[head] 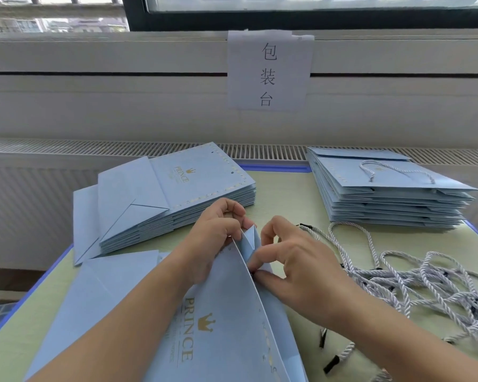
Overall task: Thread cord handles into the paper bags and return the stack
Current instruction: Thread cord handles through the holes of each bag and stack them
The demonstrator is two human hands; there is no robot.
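Head view: paper bag (226,321) rim between both hands' fingers (255,267).

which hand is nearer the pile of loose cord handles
Right. The right hand pinches at the open bag's edge, just left of the cord handles. The left hand grips the bag's far side, farther from them.

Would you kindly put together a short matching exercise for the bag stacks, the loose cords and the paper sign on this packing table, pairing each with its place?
Things:
1. stack without handles
2. stack with cord handles
3. loose cords
4. paper sign

Places:
A. taped to the wall under the window
B. far right of the table
C. far left, behind the left hand
D. heaped right of the right hand

Pairs: 1-C, 2-B, 3-D, 4-A
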